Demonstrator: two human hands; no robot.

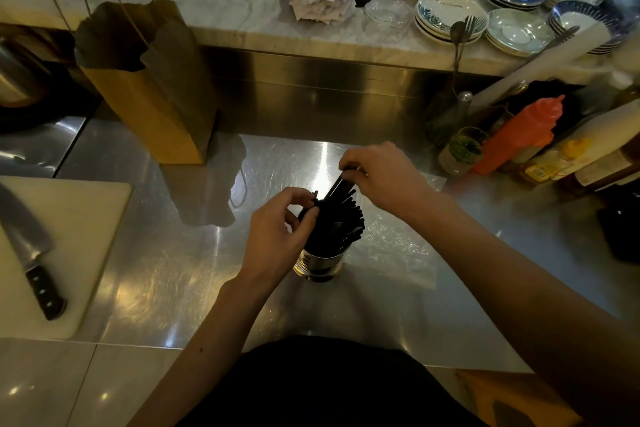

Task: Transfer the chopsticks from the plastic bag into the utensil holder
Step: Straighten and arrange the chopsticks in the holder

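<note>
A few black chopsticks (pixel 341 185) are pinched by the right hand (pixel 384 180) above one metal utensil holder (pixel 317 263); others inside are gripped by the left hand (pixel 277 236). One clear plastic bag (pixel 398 253) is spread on the bench (pixel 166 270) just beside.

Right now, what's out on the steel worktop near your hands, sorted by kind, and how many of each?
Utensil holder with black chopsticks: 1
Clear plastic bag, lying flat: 1
Brown paper bag: 1
Cutting board: 1
Knife, on the board: 1
Orange squeeze bottle: 1
Total: 6
The chopsticks are too bunched to count, and the other bottles at the right are too blurred.
</note>
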